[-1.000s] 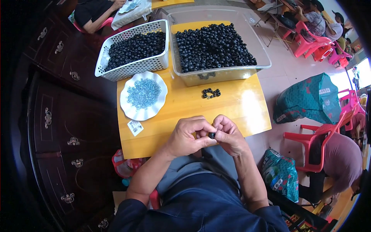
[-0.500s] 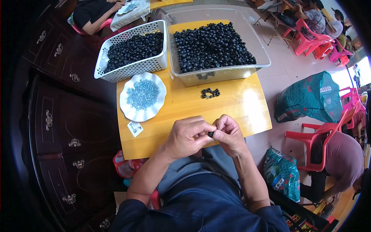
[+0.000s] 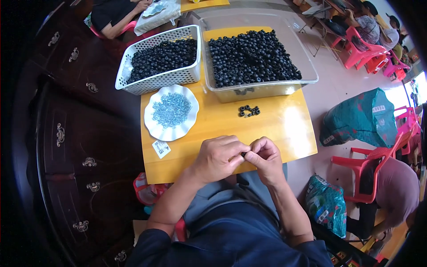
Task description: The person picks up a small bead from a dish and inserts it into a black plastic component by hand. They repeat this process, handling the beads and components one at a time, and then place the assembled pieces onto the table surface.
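My left hand and my right hand meet above the near edge of the yellow table. Between their fingertips is a small round black part, mostly covered by the fingers; both hands pinch it. A few similar black ring-like parts lie in a loose cluster beyond my hands. To the left stands a white scalloped plate with many small clear-blue pieces. Behind it, a white perforated basket holds a heap of black parts, and a clear plastic bin holds a larger heap.
A white printed card lies below the plate. Dark wooden cabinets line the left. At right on the floor are a large teal bag, a smaller teal bag and a red chair beside a bent-over person. Other people sit farther off.
The surroundings have shifted slightly rightward and downward in the view. Both hands stay together on the black part, with only a small change in the fingers; less of it shows now.
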`<state>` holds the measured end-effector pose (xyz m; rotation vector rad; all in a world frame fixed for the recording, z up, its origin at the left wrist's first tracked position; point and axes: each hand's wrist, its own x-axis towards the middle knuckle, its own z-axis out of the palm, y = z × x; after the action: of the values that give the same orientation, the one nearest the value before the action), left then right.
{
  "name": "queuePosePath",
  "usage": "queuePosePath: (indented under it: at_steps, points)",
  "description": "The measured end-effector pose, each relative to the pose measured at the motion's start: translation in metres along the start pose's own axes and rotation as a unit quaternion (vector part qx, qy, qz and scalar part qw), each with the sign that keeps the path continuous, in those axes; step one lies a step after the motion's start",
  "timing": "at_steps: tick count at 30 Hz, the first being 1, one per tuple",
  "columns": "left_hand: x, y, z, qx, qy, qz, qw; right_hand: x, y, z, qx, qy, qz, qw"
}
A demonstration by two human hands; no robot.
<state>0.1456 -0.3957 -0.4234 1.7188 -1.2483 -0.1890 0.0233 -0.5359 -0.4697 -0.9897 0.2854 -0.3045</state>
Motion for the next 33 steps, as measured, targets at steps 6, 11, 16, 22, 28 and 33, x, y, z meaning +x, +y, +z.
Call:
queuePosePath:
  at_steps: [6,11,16,22,28,33]
  points:
    - [-0.004,0.0,0.003,-0.079,0.001,-0.079,0.994,0.002,0.009,-0.002,0.061,0.002,0.026,0.998]
    - [-0.006,-0.009,0.005,-0.134,0.018,-0.072,0.988,0.003,0.012,-0.002,0.126,-0.023,0.048,0.991]
    - [-0.007,-0.012,0.004,-0.172,0.038,-0.06,0.983,0.002,0.003,0.006,0.173,-0.045,0.065,0.982]
    - [-0.005,-0.005,0.001,-0.144,0.03,-0.044,0.988,0.002,0.0,0.005,0.17,-0.048,0.062,0.982]
    - [-0.006,-0.005,0.002,-0.143,0.041,-0.047,0.988,0.003,0.001,0.001,0.146,-0.004,0.052,0.988]
    - [-0.007,-0.006,0.0,-0.133,0.038,-0.044,0.989,0.007,-0.017,-0.007,0.101,0.027,-0.006,0.995]
